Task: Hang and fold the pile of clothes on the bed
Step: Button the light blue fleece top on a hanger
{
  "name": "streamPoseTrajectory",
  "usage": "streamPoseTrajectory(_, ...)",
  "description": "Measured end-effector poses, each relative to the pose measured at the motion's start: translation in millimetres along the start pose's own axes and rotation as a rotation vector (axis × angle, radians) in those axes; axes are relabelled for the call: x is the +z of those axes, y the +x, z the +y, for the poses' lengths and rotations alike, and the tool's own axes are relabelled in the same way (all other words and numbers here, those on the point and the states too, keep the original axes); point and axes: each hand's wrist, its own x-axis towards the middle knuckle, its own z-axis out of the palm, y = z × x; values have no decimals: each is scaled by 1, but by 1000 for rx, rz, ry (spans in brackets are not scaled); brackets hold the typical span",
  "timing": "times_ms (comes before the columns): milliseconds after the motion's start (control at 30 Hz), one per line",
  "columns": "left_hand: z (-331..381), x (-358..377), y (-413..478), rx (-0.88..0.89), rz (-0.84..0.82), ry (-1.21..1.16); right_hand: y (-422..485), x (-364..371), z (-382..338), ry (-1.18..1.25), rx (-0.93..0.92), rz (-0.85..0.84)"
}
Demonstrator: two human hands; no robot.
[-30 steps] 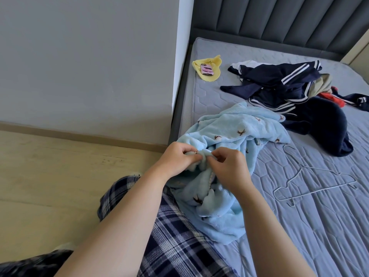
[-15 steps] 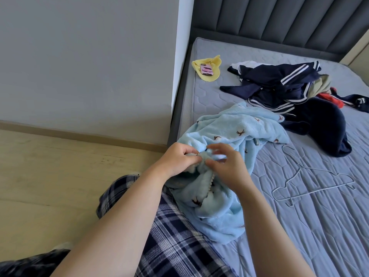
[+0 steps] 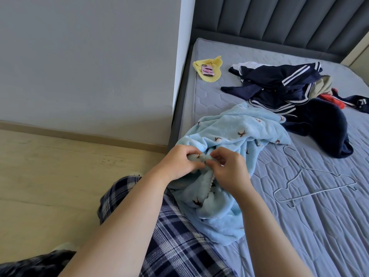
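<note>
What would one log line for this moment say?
left hand: pinches blue fleece garment | right hand: pinches it | wire hanger: on bed, untouched | dark pile: unfolded

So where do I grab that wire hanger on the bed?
Pinch the hanger at its thin neck, just below the hook, coming straight down from above. It lies flat on the mattress, right of the blue fleece, so fingers can hardly slip under the wire. The two shoulders meet at the neck, so it should lift fairly level.
</note>
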Motion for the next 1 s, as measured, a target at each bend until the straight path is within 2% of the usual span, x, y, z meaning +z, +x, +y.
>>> streamPoseTrajectory(133, -2, 2, 1, -19, -7, 55, 0, -2, 1, 46, 39, -38)
streamPoseTrajectory(267, 1, 0, 1, -2, -24, 37, 3, -14, 1, 183, 81, -202)
streamPoseTrajectory(567, 0, -1, 2, -24, -70, 17, 18, -39, -1, 38, -75, -489)
streamPoseTrajectory(667, -2, 0, 3, -55, -86, 0, 23, -42, -5, 65, -111, -582)
streamPoseTrajectory(1000, -3, -1, 3, -61, -105, -12, 32, -43, -5, 128, -92, -711)
